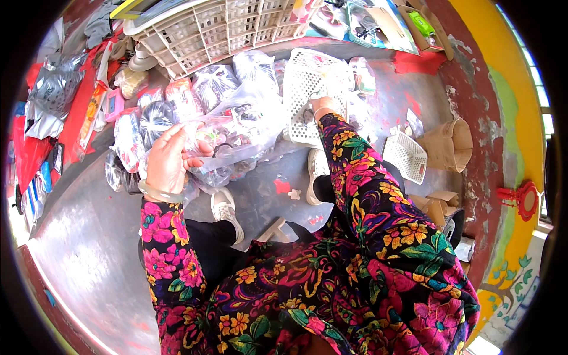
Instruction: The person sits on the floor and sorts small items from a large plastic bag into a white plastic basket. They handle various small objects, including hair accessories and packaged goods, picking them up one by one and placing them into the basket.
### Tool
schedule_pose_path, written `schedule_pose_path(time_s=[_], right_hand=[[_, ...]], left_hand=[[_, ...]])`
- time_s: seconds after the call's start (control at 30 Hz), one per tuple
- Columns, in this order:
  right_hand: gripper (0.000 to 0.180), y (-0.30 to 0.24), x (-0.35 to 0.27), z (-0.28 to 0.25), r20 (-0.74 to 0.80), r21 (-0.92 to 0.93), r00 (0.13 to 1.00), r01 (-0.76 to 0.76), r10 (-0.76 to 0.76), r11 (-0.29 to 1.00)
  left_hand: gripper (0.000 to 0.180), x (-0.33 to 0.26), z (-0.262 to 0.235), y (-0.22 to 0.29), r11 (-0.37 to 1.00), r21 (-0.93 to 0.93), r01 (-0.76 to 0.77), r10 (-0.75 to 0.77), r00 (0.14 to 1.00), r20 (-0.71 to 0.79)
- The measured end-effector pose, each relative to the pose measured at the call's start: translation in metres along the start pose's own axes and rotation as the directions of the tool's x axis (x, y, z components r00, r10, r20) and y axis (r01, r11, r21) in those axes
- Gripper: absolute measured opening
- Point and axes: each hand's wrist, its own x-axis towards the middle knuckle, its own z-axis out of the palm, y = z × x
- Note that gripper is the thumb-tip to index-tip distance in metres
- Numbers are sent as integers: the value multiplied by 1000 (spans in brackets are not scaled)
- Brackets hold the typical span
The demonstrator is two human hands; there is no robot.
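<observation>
A large clear plastic bag [254, 121] lies open before me, filled with small mixed items. My left hand [168, 160], with a pale bangle at the wrist, pinches the bag's left edge. To the right of the bag is a white perforated plastic basket [294, 121]. My right hand [324, 104] is inside this basket, fingers bent down and closed. What they hold is washed out by glare. A small dark item [307, 116] rests in the basket beside that hand.
Several filled plastic bags [158, 118] crowd the floor on the left. A big cream crate [207, 38] stands behind them. At right are a smaller white basket [406, 156] and a cardboard box [449, 145]. My white shoes [225, 212] flank the work area.
</observation>
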Motion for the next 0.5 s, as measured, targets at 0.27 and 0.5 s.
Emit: schedule_pose_path(time_s=[0.27,0.5], right_hand=[[34,-18,-38,-23,-45,-38,996,77,-79,996],[25,-7,29,-21,146,-389,875,480,-462,787]], left_hand=[[34,-2,1,2,1000,-14,-5,5,1000,-16],[33,-2,1,1,1000,2,-3,3,1000,1]])
